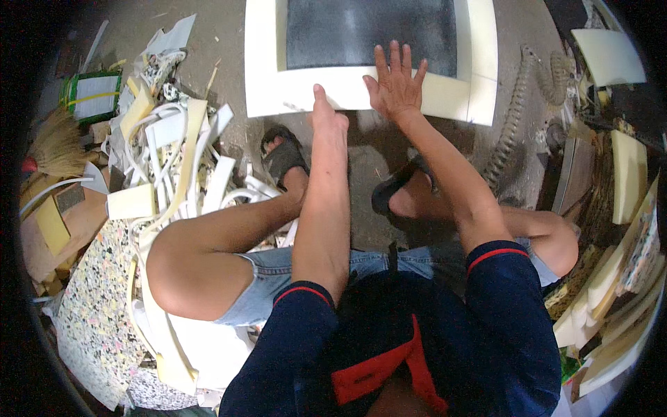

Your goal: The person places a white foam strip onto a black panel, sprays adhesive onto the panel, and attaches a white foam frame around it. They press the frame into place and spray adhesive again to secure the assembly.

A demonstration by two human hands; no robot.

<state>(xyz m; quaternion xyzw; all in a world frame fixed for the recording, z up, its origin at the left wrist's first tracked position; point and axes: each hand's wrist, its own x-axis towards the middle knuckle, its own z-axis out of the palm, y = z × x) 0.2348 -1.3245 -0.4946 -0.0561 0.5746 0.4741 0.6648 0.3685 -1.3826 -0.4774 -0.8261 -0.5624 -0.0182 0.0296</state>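
White-and-cream foam frame point(347, 89) at left hand point(326, 115) and right hand point(399, 90); dark grey panel point(358, 35) beyond; multicolour-speckled sheet point(90, 316) behind-left; red-trimmed navy sleeves point(292, 340) behind.

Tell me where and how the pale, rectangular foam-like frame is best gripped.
Probably pinch the frame by its near edge, from the near side, thumb on top: it runs straight, within reach, and the left hand rests its thumb there.

Grey, probably concrete floor point(215, 42) with pale foam offcuts point(167, 132) at left, coiled hose point(513, 115) at right.
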